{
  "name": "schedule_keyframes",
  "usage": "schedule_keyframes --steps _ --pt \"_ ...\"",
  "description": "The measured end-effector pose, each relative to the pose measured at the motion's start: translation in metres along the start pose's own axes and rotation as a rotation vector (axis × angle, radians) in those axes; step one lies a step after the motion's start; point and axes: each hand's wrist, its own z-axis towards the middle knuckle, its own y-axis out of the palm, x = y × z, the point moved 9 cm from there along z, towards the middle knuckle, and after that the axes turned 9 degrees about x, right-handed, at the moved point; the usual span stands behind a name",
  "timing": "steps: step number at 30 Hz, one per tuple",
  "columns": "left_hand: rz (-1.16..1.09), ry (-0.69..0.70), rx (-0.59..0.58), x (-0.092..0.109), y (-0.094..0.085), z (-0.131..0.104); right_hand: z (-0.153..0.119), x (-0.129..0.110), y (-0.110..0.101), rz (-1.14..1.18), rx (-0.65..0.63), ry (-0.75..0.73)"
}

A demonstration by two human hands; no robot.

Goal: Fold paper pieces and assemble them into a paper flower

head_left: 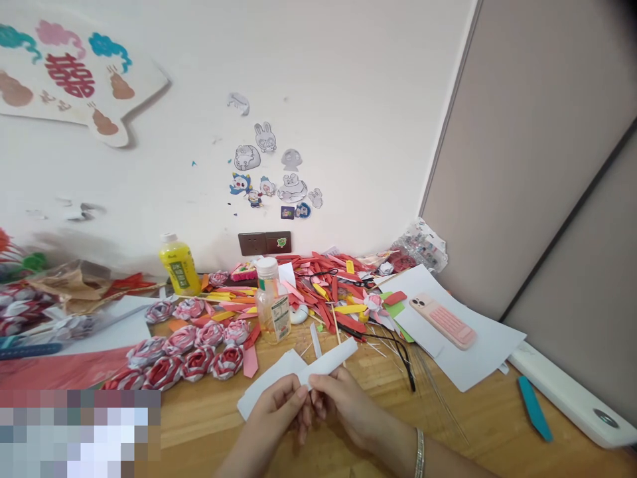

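Observation:
Between my two hands is a narrow white paper strip [331, 360], slanting up to the right above the table. My left hand [283, 408] pinches its lower left end between thumb and fingers. My right hand [343, 398], with a bracelet on its wrist, grips the strip's lower edge close beside the left. Some of the fingers are curled underneath and partly hidden. Behind the left hand a wider piece of white paper [273, 383] lies on the wooden table [209, 431]. A thin white paper strip [316, 340] lies just beyond.
Folded paper roses [199, 362] sit in rows at left. A clear bottle [273, 312] and a yellow bottle [179, 269] stand near a heap of coloured paper strips [338, 285]. At right are a phone [442, 320] on white sheets [460, 368], thin wires [442, 398] and a teal strip [535, 408].

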Motion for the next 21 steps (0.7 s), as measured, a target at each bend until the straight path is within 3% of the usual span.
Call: schedule_keyframes --steps 6,11,14,16,18,21 --pt "-0.052 -0.033 0.079 0.002 -0.006 -0.003 0.015 -0.022 -0.037 -0.110 0.190 -0.135" --pt "-0.096 -0.070 0.083 -0.004 -0.010 0.000 0.017 -0.036 -0.043 -0.277 0.133 -0.207" --pt "-0.019 -0.097 0.084 -0.004 -0.015 0.002 0.012 -0.033 -0.038 -0.370 0.067 -0.184" --pt "0.117 -0.022 0.111 0.004 -0.018 0.002 0.006 -0.030 -0.027 -0.419 -0.024 -0.152" --pt "0.243 0.058 0.071 0.010 -0.011 0.000 -0.002 -0.029 -0.012 -0.468 -0.144 -0.155" --pt "0.324 0.030 -0.025 0.002 0.002 -0.004 -0.010 -0.034 0.003 -0.514 -0.241 -0.220"
